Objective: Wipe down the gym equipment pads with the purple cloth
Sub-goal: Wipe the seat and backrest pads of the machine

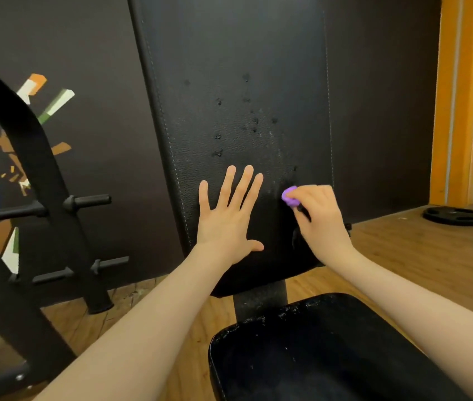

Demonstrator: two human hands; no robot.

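A tall black back pad (229, 82) of a bench rises in front of me, with small dark pits and a dusty pale smear near its middle right. Below it lies the black seat pad (316, 351), flecked with white specks along its far edge. My left hand (229, 215) rests flat on the lower back pad with its fingers spread. My right hand (320, 218) is closed around a bunched purple cloth (289, 195), pressing it against the pad's right side. Only a small lump of the cloth shows past my fingers.
A black plate rack (41, 198) with horizontal pegs stands at the left, in front of a dark wall with a colourful mural. A black weight plate (456, 216) lies on the wooden floor at the right, near an orange pillar (460, 96).
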